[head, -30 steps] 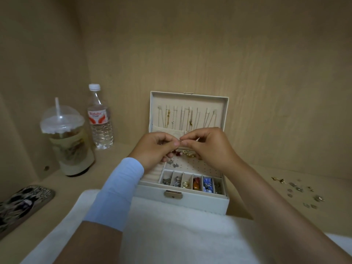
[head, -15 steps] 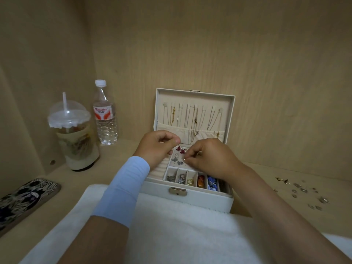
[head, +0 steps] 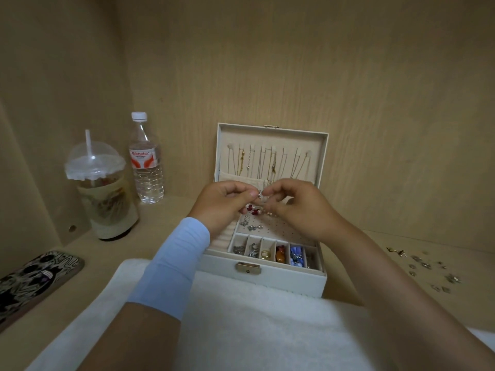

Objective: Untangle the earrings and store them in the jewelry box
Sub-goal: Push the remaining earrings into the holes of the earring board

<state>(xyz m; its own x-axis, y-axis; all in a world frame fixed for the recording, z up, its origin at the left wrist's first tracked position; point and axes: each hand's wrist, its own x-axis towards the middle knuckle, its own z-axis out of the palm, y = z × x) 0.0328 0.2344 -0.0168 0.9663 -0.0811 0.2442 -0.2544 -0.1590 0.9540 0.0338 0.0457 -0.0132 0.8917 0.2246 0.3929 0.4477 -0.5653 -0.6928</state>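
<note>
Left hand and right hand are both pinching a tiny, light, fragile earring; gripping its stiff post seems safest.

- One head-worn view, looking forward and down into a wooden corner.
- Near: left hand and right hand meet mid-frame above the box, earring between them.
- Wide-angle; forearms enter from the bottom edge.
</note>
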